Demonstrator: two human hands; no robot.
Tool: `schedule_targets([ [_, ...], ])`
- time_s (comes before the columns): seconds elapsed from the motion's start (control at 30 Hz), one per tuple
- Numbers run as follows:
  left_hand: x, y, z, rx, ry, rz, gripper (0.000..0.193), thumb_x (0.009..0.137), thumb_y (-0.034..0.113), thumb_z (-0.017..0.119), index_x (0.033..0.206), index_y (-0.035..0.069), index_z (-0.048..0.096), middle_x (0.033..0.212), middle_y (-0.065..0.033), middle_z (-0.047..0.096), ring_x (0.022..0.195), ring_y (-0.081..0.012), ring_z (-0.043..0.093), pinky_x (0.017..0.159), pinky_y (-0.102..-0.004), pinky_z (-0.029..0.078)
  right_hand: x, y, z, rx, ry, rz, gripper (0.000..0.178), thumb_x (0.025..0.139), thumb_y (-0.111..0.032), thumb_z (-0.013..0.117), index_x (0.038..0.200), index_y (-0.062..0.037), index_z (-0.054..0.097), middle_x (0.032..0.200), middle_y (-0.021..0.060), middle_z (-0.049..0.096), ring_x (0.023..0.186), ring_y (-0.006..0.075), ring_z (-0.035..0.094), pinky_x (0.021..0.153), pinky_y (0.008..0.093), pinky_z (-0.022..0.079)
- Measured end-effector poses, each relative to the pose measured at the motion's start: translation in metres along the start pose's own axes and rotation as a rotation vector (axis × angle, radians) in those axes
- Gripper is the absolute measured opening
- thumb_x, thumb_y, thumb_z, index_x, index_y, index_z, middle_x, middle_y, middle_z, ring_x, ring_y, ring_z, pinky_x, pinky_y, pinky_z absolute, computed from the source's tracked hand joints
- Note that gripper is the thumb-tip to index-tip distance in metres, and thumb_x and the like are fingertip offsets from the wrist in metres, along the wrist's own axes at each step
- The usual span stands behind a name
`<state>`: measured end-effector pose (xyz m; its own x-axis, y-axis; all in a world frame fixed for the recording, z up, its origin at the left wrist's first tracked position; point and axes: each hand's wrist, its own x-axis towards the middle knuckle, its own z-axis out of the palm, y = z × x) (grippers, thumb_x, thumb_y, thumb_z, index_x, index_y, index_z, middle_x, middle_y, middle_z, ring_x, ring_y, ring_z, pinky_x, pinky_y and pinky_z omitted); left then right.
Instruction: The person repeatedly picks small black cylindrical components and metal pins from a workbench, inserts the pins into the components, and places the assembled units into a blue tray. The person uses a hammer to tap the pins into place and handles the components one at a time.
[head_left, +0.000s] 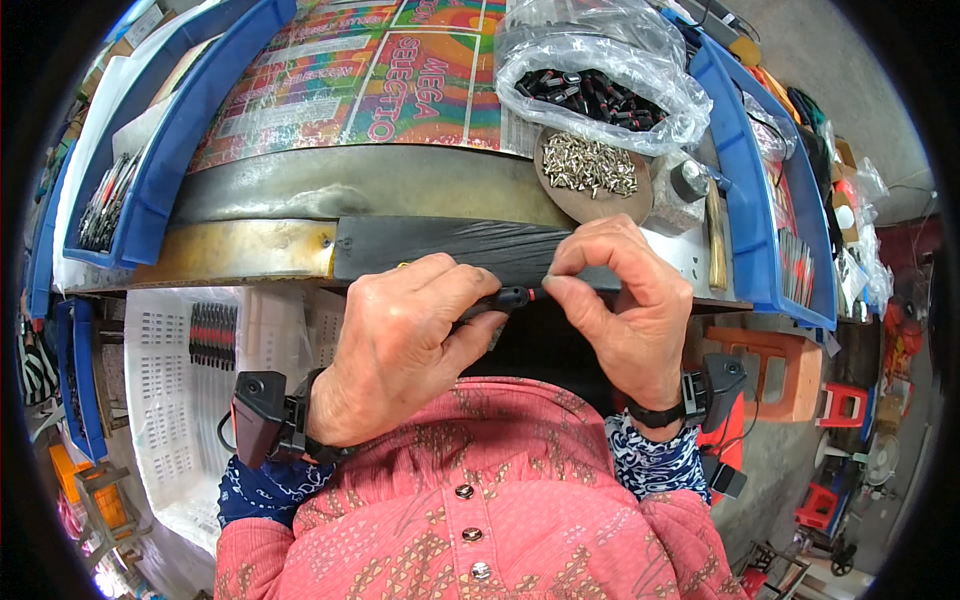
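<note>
Pink shirt (555, 470); at near edge of the tabletop (400, 185), left hand (395, 345) grips black-and-red piece (513, 297), right hand (635, 315) pinches its tip.

Between your left grip (405, 335) and right grip (630, 310) sits a part (515, 297), by the near edge of the surface (400, 185). On it, toward your right, a dish (562, 197) carries pieces (590, 165), with a bag (690, 115) of components (590, 98) behind. A left bin (172, 185) and right bin (752, 200) flank these, rods (110, 200) in each near end; a crate (160, 325) stands lower, at your left.
</note>
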<state>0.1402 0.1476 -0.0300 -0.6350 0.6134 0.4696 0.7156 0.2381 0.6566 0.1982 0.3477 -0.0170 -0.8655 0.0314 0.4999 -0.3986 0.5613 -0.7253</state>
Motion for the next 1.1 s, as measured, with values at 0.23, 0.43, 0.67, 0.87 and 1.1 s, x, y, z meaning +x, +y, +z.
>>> schedule_targets([
  [0.23, -0.003, 0.005, 0.001, 0.021, 0.021, 0.065, 0.025, 0.068, 0.005, 0.077, 0.09, 0.003, 0.064, 0.071, -0.0108, 0.057, 0.062, -0.0295, 0.06, 0.055, -0.0384, 0.048, -0.006, 0.0, 0.01, 0.209, -0.08, 0.054, 0.011, 0.079, -0.001, 0.072, 0.087, 0.0001, 0.064, 0.088, 0.0078, 0.064, 0.084, 0.0196, 0.059, 0.075, 0.0294, 0.048],
  [0.43, -0.003, 0.006, -0.001, 0.037, 0.016, 0.078, 0.025, 0.068, 0.003, 0.077, 0.091, 0.002, 0.066, 0.071, -0.0118, 0.059, 0.061, -0.0292, 0.059, 0.055, -0.037, 0.047, -0.011, -0.001, 0.011, 0.315, -0.091, 0.19, 0.008, 0.083, -0.001, 0.07, 0.088, 0.0003, 0.064, 0.089, 0.0051, 0.062, 0.083, 0.0124, 0.057, 0.073, 0.0247, 0.046],
  [0.67, -0.003, 0.007, -0.002, 0.056, -0.015, 0.067, 0.023, 0.07, 0.004, 0.076, 0.091, 0.003, 0.065, 0.074, -0.0118, 0.059, 0.065, -0.0308, 0.06, 0.057, -0.0384, 0.048, -0.011, 0.001, 0.013, 0.379, -0.083, 0.223, 0.007, 0.083, 0.0, 0.07, 0.089, 0.0007, 0.066, 0.089, 0.0046, 0.062, 0.082, 0.0113, 0.056, 0.071, 0.0241, 0.045],
  [0.87, -0.003, 0.004, 0.001, 0.085, -0.015, 0.088, 0.023, 0.071, 0.008, 0.076, 0.089, 0.005, 0.063, 0.074, -0.0101, 0.057, 0.067, -0.0305, 0.06, 0.058, -0.0392, 0.049, -0.012, 0.0, 0.013, 0.32, -0.063, 0.226, 0.009, 0.082, 0.0, 0.071, 0.089, 0.0003, 0.066, 0.089, 0.0048, 0.063, 0.08, 0.0125, 0.056, 0.071, 0.0251, 0.045],
  [1.1, -0.004, 0.001, 0.004, 0.104, -0.008, 0.104, 0.023, 0.071, 0.01, 0.076, 0.086, 0.006, 0.06, 0.073, -0.009, 0.054, 0.064, -0.0307, 0.059, 0.056, -0.0401, 0.049, -0.011, -0.001, 0.017, 0.05, 0.001, -0.013, 0.013, 0.077, 0.003, 0.071, 0.087, -0.0002, 0.064, 0.083, 0.0075, 0.065, 0.076, 0.0222, 0.059, 0.069, 0.0306, 0.048],
])
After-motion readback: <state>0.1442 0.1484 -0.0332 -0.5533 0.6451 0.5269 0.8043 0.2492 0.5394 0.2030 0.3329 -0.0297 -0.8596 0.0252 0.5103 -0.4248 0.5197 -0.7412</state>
